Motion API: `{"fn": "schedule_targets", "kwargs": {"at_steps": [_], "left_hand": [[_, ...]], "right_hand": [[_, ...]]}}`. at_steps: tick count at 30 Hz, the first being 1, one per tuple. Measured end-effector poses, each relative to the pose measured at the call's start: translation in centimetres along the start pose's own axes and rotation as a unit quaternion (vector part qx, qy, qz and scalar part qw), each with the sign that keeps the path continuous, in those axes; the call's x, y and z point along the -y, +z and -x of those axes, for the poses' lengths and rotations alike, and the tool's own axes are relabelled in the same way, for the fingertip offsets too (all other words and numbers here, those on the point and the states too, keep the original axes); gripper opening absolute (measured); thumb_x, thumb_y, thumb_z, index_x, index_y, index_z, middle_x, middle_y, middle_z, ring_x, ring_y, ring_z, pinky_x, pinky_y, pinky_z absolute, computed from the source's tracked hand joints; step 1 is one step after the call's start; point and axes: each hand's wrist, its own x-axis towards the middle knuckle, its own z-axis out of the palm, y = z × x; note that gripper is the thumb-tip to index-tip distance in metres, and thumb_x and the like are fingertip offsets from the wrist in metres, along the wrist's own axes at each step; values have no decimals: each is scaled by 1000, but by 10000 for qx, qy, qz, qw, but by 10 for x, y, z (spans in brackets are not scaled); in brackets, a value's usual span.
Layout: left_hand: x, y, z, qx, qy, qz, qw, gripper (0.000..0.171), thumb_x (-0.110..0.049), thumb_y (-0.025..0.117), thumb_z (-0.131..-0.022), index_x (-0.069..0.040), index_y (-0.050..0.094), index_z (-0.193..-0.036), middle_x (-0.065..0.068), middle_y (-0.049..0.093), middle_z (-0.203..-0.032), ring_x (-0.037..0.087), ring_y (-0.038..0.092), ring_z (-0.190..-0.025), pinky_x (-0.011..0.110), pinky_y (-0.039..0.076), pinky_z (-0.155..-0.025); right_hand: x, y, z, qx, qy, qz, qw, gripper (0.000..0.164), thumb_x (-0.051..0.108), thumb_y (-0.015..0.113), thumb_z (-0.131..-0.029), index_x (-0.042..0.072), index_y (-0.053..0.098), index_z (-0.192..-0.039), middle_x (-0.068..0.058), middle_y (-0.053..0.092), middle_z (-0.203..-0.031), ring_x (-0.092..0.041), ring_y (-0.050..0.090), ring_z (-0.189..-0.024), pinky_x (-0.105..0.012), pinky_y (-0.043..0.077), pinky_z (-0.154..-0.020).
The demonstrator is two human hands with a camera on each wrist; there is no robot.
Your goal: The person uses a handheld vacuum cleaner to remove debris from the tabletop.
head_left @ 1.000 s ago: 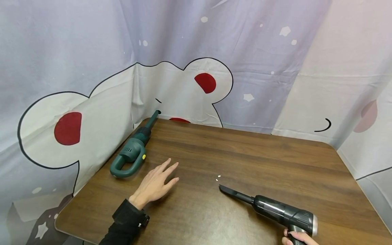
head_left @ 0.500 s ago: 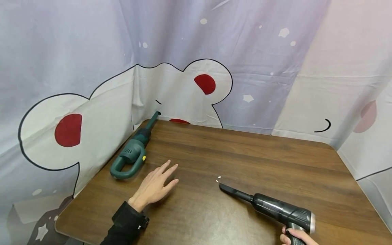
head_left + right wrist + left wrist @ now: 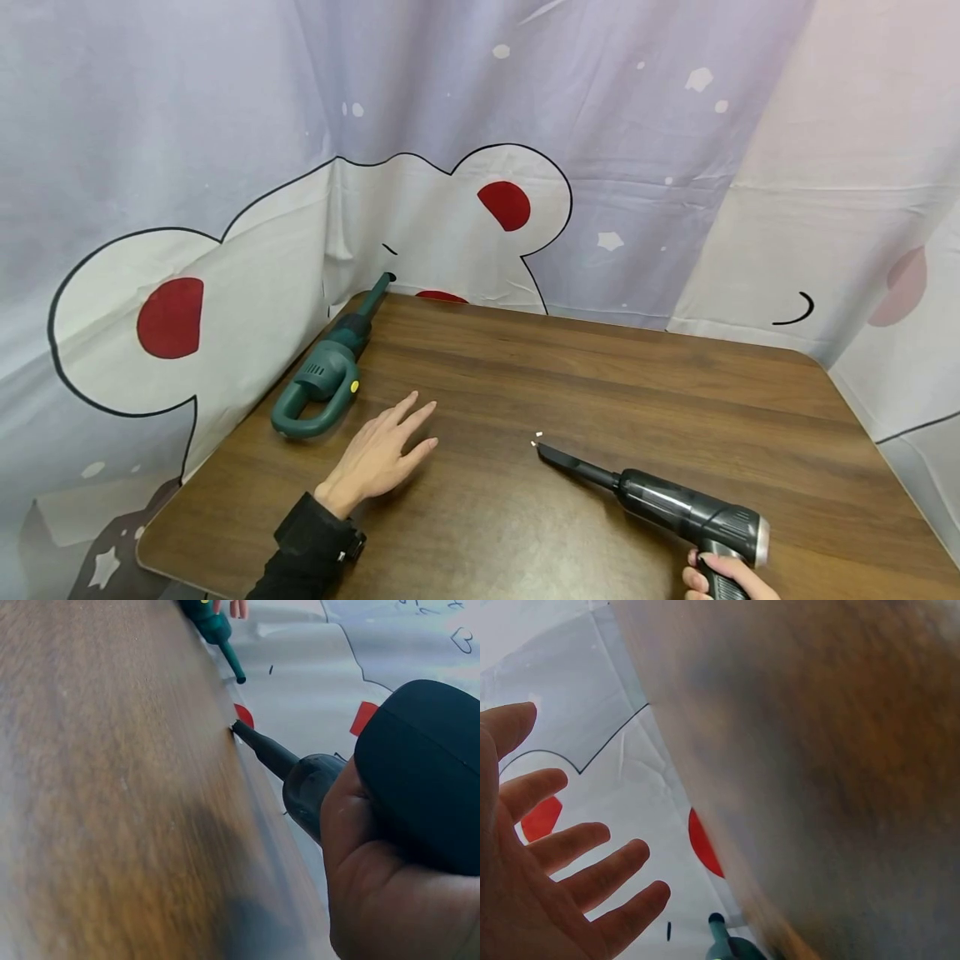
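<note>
My right hand (image 3: 726, 575) grips the pistol handle of a black handheld vacuum cleaner (image 3: 675, 508), seen close up in the right wrist view with the hand (image 3: 390, 892) wrapped round it. The flat nozzle (image 3: 570, 463) points left and its tip is right at a small white scrap (image 3: 534, 444). Another white scrap (image 3: 538, 434) lies just beyond it. My left hand (image 3: 378, 454), in a black sleeve, is held over the table's left part with fingers spread and holding nothing; the left wrist view also shows its straight fingers (image 3: 604, 847).
A dark green handheld blower-like tool (image 3: 322, 371) with a loop handle and long nozzle lies along the left edge of the wooden table (image 3: 637, 375). A printed curtain (image 3: 637, 150) hangs behind the table and along its sides.
The vacuum cleaner has shifted slightly left and up in the head view, bringing its nozzle tip to the nearer scrap. My left hand stays in place.
</note>
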Motion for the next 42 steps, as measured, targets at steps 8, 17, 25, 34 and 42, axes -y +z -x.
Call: {"fn": "schedule_targets", "kwargs": {"at_steps": [8,17,25,34,42], "left_hand": [[1,-1,2,11,-41,-11,10000,56,-41,57,-103,-12,52,-150,22,43,-154,45,54,-128,62,45,-99],[3,1,2,68,-91,27,9999,55,-42,57,-103,-13,52,-150,21,43,-155,44,53,-129,61,45,-100],[3,2,4,42,-132,74,9999,55,-41,58,-103,-13,52,-150,21,42,-155,44,53,-129,61,45,-100],[5,2,5,86,-168,66,9998,56,-42,58,-103,-13,51,-151,22,41,-156,44,53,-130,61,44,-100],[5,2,4,103,-192,56,9997,57,-42,59,-102,-14,51,-151,21,41,-156,44,53,-130,61,45,-100]], "right_hand": [[0,-1,-2,91,-49,92,9999,20,24,44,-108,17,56,-123,8,48,-99,-5,32,-82,-22,25,-77],[2,1,-5,-76,-13,43,10000,19,24,46,-108,16,58,-121,7,52,-100,-5,35,-83,-22,27,-78],[3,1,-5,-167,10,8,9999,19,23,47,-108,16,59,-120,7,54,-101,-5,36,-83,-22,28,-78],[4,1,-8,-109,-4,64,9999,19,24,45,-108,16,58,-121,6,52,-101,-5,35,-83,-22,28,-79],[5,1,-11,-29,5,156,9999,20,24,45,-109,16,57,-121,7,51,-101,-5,36,-84,-21,28,-78]]}}
